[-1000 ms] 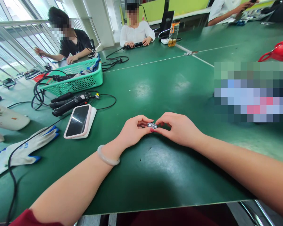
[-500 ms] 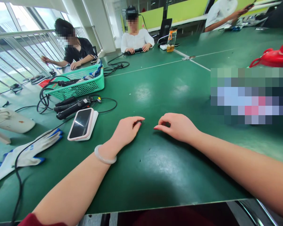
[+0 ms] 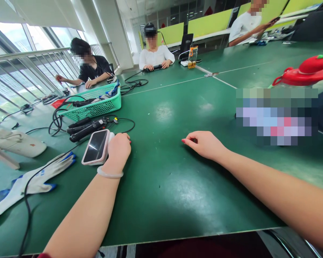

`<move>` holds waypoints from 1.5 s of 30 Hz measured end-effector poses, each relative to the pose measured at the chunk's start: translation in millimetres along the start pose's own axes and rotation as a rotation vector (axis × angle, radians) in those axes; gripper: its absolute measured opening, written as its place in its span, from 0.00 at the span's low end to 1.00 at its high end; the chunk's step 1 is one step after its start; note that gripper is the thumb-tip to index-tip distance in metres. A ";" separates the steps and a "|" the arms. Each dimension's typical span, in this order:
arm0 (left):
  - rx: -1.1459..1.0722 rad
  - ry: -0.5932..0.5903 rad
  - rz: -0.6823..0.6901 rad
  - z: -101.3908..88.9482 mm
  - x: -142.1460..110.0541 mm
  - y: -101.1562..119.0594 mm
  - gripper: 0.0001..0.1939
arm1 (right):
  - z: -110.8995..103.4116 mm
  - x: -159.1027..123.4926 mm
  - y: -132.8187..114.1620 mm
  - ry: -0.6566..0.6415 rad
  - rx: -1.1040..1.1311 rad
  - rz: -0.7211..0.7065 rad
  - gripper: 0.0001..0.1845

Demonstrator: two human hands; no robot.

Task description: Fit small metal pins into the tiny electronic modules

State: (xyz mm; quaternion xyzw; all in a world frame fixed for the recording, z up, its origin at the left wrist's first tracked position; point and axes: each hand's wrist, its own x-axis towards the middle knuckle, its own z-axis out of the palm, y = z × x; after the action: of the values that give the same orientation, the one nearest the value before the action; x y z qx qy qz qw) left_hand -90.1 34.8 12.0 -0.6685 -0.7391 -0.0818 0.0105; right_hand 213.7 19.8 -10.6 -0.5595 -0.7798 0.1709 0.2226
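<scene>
My left hand (image 3: 119,151), a pale bangle at its wrist, rests on the green table with its fingers curled in. Its knuckles face up, so whatever lies in the fingers, if anything, is hidden. Right beside it, on its left, is a phone in a pale pink case (image 3: 96,146), propped on a white thing that the hand partly covers. Well to the right lies my right hand (image 3: 204,143), its side on the table. Thumb and forefinger come together at the red-nailed tips, and I see nothing between them.
Black handheld devices with cables (image 3: 88,129) lie behind the phone, by a green basket (image 3: 97,107). A white-and-blue glove (image 3: 40,175) and a black cable are at left. A red-lidded container (image 3: 298,77) stands at right. Several people sit around the far table.
My left hand has moved left, away from my right hand, to the phone's side, turning its knuckles up. The right hand has stayed nearly in place. The camera view has tipped up slightly.
</scene>
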 end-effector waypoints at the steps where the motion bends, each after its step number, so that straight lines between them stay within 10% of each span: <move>1: 0.009 0.000 -0.012 -0.8 -0.8 0.5 0.14 | 0.4 0.3 0.3 -0.007 0.001 0.002 0.19; 13: -0.310 0.109 -0.123 16.8 15.8 -0.4 0.16 | 2.5 -2.0 -4.9 -0.046 0.039 0.012 0.16; 22: -0.761 -0.266 0.334 18.8 -29.7 74.3 0.14 | 17.4 -2.2 -14.8 -0.113 0.069 -0.194 0.11; 27: -1.060 -0.323 0.366 15.1 -43.6 81.7 0.14 | 16.6 -2.5 -16.6 -0.149 0.041 -0.202 0.16; 45: -0.794 -0.271 0.318 14.5 -44.7 78.5 0.12 | 13.5 -7.8 -20.2 -0.194 0.060 -0.295 0.09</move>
State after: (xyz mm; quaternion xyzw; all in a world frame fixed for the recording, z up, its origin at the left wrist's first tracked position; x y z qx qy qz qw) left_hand -6.3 -0.1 0.6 -0.7307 -0.5332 -0.2682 -0.3314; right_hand 192.5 5.7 -12.8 -0.4129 -0.8659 0.2129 0.1855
